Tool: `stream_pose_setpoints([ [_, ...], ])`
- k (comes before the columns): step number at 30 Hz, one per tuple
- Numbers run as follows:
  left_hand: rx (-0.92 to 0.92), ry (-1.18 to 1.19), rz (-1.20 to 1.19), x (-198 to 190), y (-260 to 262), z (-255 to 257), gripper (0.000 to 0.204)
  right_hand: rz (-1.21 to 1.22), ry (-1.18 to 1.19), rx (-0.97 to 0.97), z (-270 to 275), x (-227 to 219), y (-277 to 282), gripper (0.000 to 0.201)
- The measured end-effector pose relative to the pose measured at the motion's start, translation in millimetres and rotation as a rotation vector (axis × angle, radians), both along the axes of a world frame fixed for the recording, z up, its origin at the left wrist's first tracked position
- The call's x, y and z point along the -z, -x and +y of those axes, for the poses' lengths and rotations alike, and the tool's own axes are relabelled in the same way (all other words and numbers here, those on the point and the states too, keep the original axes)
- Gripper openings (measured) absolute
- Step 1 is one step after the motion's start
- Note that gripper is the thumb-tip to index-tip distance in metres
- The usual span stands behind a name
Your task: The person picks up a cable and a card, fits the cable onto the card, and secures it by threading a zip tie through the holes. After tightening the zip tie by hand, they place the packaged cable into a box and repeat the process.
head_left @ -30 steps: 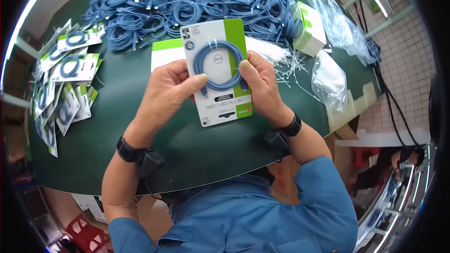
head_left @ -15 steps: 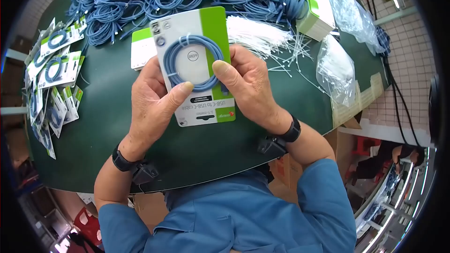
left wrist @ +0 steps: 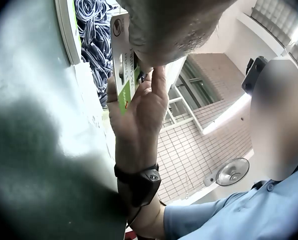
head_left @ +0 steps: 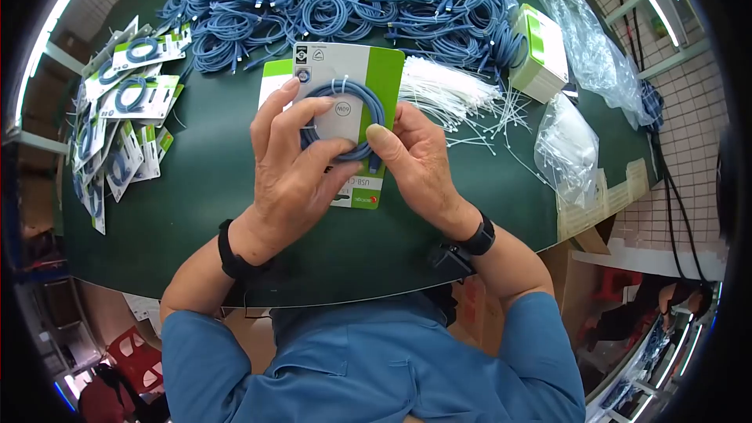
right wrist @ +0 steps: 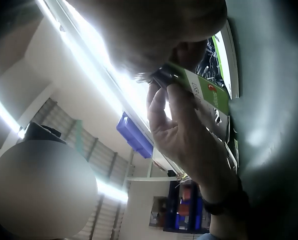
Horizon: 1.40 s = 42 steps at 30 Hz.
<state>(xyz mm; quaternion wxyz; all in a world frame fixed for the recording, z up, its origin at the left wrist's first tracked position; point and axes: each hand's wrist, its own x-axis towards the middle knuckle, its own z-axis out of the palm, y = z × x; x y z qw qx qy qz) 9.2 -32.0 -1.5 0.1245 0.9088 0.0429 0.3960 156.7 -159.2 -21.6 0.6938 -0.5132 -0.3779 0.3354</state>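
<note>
In the head view a white and green card (head_left: 329, 66) with a coiled blue cable (head_left: 368, 106) on its face is held up above the table, its printing upside down. My right hand (head_left: 423, 168) grips the card's right edge, thumb on the coil. My left hand (head_left: 286, 164) lies over the card's left part, its thumb and fingers on the coil's left and lower side, covering the card's lower left. In the left wrist view the card (left wrist: 123, 65) is seen nearly edge-on; the right wrist view shows its green end (right wrist: 214, 95).
Blue cables (head_left: 329, 0) are heaped at the back. Carded cables (head_left: 129, 98) pile at the left. White ties (head_left: 446, 86), a box of cards (head_left: 540, 55) and plastic bags (head_left: 568, 141) lie at the right. Behind the held card is another card (head_left: 270, 82).
My left hand has moved from the card's left edge onto its face, its fingers now over the coil. My right hand keeps its grip, and the card has tilted slightly.
</note>
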Motion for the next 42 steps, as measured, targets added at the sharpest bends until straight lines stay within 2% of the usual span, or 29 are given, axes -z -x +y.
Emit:
stream_pose_setpoints([
  [5,0.005,0.043,-0.028,4.1,-0.9,-5.1,0.030,-0.104,-0.022,-0.043,-2.3,7.5,-4.5,0.039],
  [8,-0.001,0.007,-0.022,3.6,2.1,-12.5,0.029,-0.053,-0.036,-0.091,-4.7,13.2,-6.6,0.044],
  [19,-0.011,-0.052,-0.009,21.7,-2.5,-8.8,0.037,-0.144,-0.039,-0.008,2.0,16.6,-2.4,0.045],
  [21,-0.017,-0.084,-0.011,13.8,-0.7,-5.3,0.040,-0.180,-0.052,0.005,4.9,12.1,-3.5,0.045],
  [25,-0.051,0.021,-0.076,-6.3,2.2,-5.0,0.048,-0.167,-0.024,-0.008,-1.6,1.6,-5.4,0.046],
  [28,0.058,0.418,-0.163,-12.6,4.0,-0.3,0.055,-0.216,-0.023,0.002,-5.0,-0.3,-6.8,0.047],
  [29,0.043,0.405,-0.161,-13.2,3.6,-0.9,0.055,-0.263,0.029,0.016,-7.6,6.2,-11.8,0.044],
  [30,0.088,0.661,-0.004,-13.6,3.8,-2.6,0.054,-0.312,0.069,0.007,-7.3,13.5,-17.9,0.041],
  [31,0.094,0.905,0.130,-15.5,9.7,0.5,0.054,-0.520,0.090,0.098,-11.1,18.3,-19.8,0.034],
  [32,0.058,0.773,0.096,-7.4,10.6,3.4,0.055,-0.719,0.074,0.181,-14.6,28.2,-24.6,0.029],
  [33,0.012,0.645,-0.036,1.4,10.8,3.1,0.059,-1.075,0.012,0.292,-13.4,48.1,-38.8,0.030],
  [34,0.021,0.682,-0.110,1.7,11.2,2.4,0.057,-0.997,0.083,0.330,-15.5,55.9,-40.7,0.035],
  [36,-0.005,0.689,-0.170,-4.4,18.4,3.1,0.054,-0.126,-0.077,0.068,-4.8,22.9,-21.1,0.040],
  [38,0.062,0.775,0.133,-9.7,29.6,7.6,0.046,-0.092,-0.113,0.015,-4.7,29.3,-18.9,0.042],
  [39,0.047,0.769,0.122,-4.9,32.7,6.3,0.046,-0.062,-0.126,0.005,-6.4,30.4,-17.0,0.045],
  [41,0.354,0.909,0.257,9.5,38.2,3.4,0.037,-0.103,-0.110,-0.023,-6.7,28.3,-8.8,0.046],
  [42,0.348,0.905,0.254,15.0,41.0,1.9,0.037,-0.136,-0.088,-0.034,-8.0,28.9,-5.9,0.048],
])
